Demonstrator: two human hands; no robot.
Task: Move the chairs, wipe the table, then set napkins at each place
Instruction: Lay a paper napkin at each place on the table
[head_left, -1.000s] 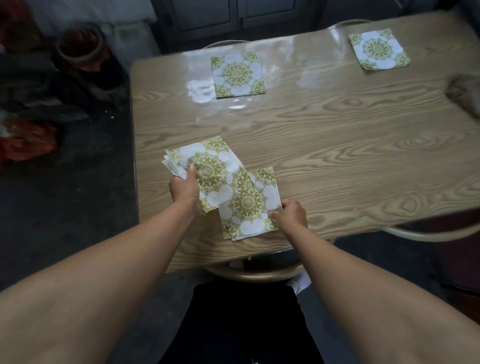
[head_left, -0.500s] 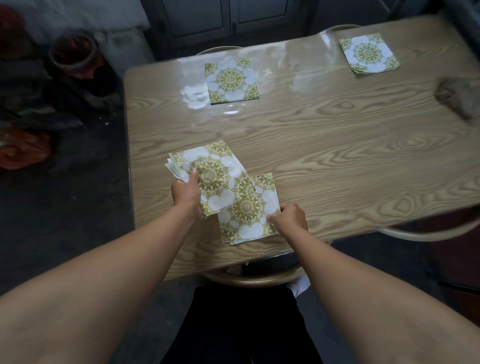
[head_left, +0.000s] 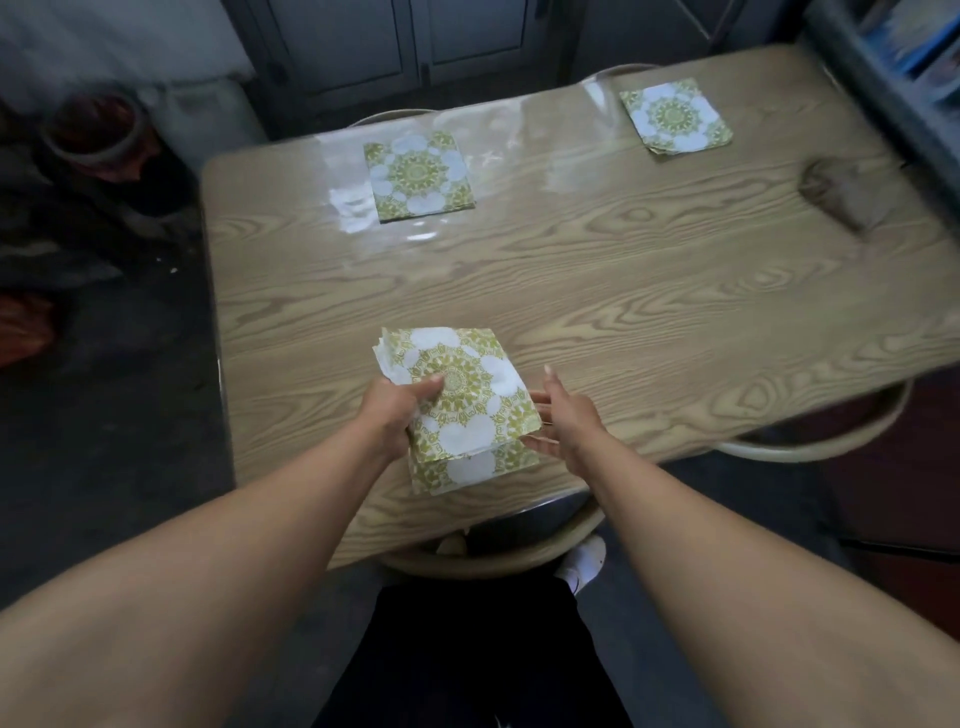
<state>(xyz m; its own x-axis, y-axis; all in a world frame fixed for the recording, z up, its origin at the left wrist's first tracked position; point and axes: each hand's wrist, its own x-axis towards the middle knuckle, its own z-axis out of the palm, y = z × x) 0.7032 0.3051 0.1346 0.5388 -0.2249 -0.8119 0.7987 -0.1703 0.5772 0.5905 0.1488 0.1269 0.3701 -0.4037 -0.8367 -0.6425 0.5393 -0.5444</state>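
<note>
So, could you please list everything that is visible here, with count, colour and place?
table: one, light wood grain, middle of the view
napkin stack: one, green and white, above the near edge
placed napkins: three, green and white; far left, far right, near edge under the stack
cloth: one, brown, blurred, right side of the table
chairs: four curved backs, beige; two at the near edge, two past the far edge
pot: one, reddish, on the floor, far left
shoe: one, white, under the near chair
left hand: one, grips the stack, thumb on top
right hand: one, open, at the stack's right edge
</note>
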